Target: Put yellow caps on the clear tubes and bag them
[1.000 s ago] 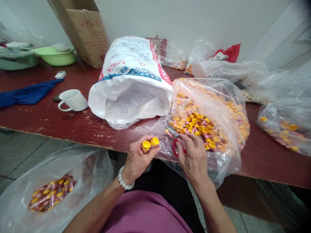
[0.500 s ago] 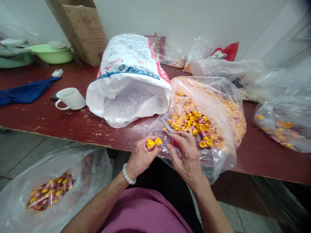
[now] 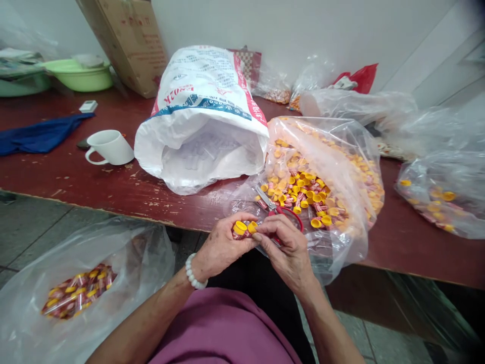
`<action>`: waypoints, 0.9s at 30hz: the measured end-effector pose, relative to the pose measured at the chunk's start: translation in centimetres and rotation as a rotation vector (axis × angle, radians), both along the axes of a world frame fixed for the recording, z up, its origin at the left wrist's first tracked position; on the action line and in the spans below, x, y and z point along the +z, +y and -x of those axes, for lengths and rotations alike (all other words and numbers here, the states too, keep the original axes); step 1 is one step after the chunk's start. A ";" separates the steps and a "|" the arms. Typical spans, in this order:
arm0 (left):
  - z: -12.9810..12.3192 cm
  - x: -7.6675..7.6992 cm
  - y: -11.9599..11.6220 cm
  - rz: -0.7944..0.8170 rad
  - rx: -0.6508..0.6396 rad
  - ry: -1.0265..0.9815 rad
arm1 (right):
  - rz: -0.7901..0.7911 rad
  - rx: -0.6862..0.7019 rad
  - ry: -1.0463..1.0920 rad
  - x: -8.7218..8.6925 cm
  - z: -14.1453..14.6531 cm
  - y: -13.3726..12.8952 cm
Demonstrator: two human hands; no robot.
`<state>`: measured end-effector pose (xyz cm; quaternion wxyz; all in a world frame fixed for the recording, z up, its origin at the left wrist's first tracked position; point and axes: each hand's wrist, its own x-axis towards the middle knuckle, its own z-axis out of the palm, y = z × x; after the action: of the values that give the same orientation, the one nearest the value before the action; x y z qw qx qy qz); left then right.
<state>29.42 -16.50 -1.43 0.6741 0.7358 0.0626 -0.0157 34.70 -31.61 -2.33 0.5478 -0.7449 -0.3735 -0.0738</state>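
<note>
- Using the printed sack [image 3: 204, 83] as the landmark. It lies on the dark red table [image 3: 76, 187], open mouth towards the person, with clear pieces [image 3: 200, 151] showing inside.
- Left hand [image 3: 223, 243]: in front of the sack's mouth, fingers wrapped round a couple of yellow-capped tubes [image 3: 239, 228], caps poking out the top. White bead bracelet [image 3: 194, 273] on that wrist.
- Right hand [image 3: 286, 247]: in front of the sack and a bit to its right, up against the left hand. Thumb and fingertips are together at the nearer cap; can't tell how firmly they're gripping it.
- Red-handled scissors [image 3: 272, 205]: in front of the sack on its right side, blades pointing towards it. The right hand covers part of the handles, so can't tell if it's touching them.
- Big clear plastic bag [image 3: 350, 255]: right beside the sack, on the right, with a heap of the same sort of tubes [image 3: 308, 194] in it.
- Left of the sack: white mug [image 3: 116, 147] just beside it, blue cloth [image 3: 41, 135] farther out.
- Behind the sack, to its left: cardboard box [image 3: 132, 45], then a green basin [image 3: 79, 76].
- Below the sack, off to its left: another see-through bag [image 3: 147, 288] with more capped tubes.
</note>
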 end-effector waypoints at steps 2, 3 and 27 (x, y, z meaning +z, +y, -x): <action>0.2 0.2 0.1 0.120 -0.050 0.058 | -0.021 -0.004 0.018 0.2 0.2 -0.1; 0.3 0.3 0.2 0.159 -0.075 0.083 | -0.027 -0.004 0.028 0.2 0.3 -0.2; 1.3 0.5 0.8 0.190 -0.272 0.184 | 0.162 0.351 0.234 1.5 -0.3 -2.9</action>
<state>28.08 -15.66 -0.89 0.7238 0.6658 0.0220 -0.1799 34.96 -34.48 -0.87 0.5304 -0.7135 -0.4359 0.1396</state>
